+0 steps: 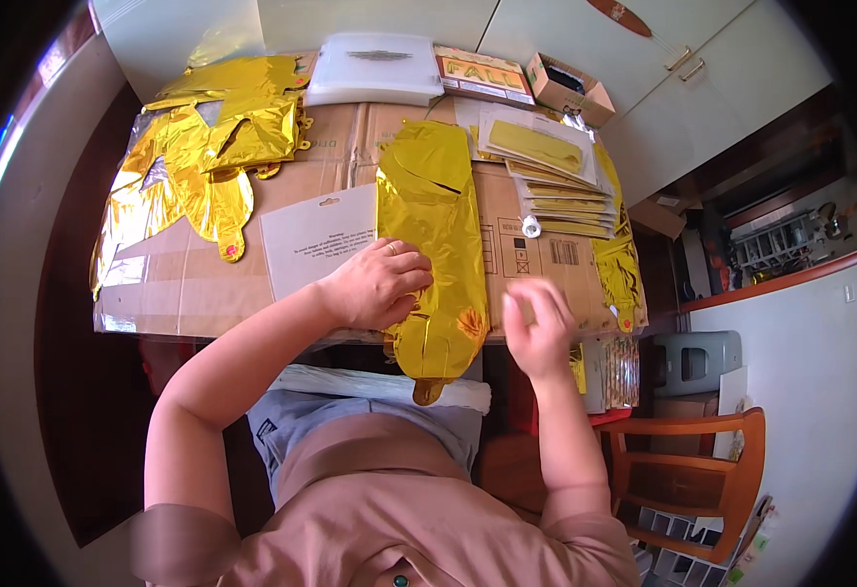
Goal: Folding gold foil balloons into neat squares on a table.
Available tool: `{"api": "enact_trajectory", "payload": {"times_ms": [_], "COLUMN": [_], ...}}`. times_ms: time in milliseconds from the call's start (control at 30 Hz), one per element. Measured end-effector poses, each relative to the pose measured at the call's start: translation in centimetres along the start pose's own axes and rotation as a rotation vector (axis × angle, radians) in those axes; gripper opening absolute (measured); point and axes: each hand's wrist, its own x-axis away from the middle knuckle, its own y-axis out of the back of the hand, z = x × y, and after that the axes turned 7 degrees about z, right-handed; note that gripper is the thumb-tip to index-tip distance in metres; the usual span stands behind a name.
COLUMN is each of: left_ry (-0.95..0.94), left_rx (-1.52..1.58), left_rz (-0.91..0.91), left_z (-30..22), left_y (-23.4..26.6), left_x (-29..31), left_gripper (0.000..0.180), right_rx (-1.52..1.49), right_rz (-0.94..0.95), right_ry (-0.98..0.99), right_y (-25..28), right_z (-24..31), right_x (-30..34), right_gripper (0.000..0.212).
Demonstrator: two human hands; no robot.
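A flat gold foil balloon lies lengthwise in front of me, its rounded end and small tab hanging over the table's near edge. My left hand, with a ring on one finger, is curled on the balloon's left side; its fingertips are partly hidden. Just right of the foil, my right hand is raised, slightly blurred by motion. Its fingers are loosely bent with the thumb apart, and nothing shows in them. A clear plastic bag with a hang hole lies partly under my left hand and the balloon.
More gold foil balloons are heaped at the far left. Clear plastic sleeves, a printed box and a small open carton line the back. Packed gold foils are stacked at right. A wooden chair stands lower right.
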Motion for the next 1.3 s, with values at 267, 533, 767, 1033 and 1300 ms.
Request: {"api": "enact_trajectory", "payload": {"times_ms": [267, 533, 767, 1033, 1300], "left_ry": [0.0, 0.001, -0.005, 0.006, 0.005], "left_rx": [0.013, 0.02, 0.022, 0.075, 0.119], "left_rz": [-0.002, 0.01, 0.004, 0.022, 0.107], "left_z": [0.1, 0.2, 0.3, 0.5, 0.5], "left_y": [0.3, 0.3, 0.2, 0.3, 1.2], "left_x": [0.1, 0.0, 0.1, 0.2, 0.1], "left_gripper": [0.036, 0.036, 0.036, 0.035, 0.037], "right_rx": [-0.534, -1.365, -1.519, -1.663, -1.844], "right_rz": [0.384, 0.394, 0.359, 0.351, 0.253], "right_ry": [-0.681, -0.896, -1.07, -1.155, -1.082], "right_y": [-1.3, -4.2, -3.4, -1.9, -1.8], "right_z": [0.8, 0.2, 2.3, 3.6, 3.9], "right_x": [9.7, 9.0, 8.4, 6.1, 4.3], "right_gripper": [0.032, 0.029, 0.014, 0.018, 0.032]}}
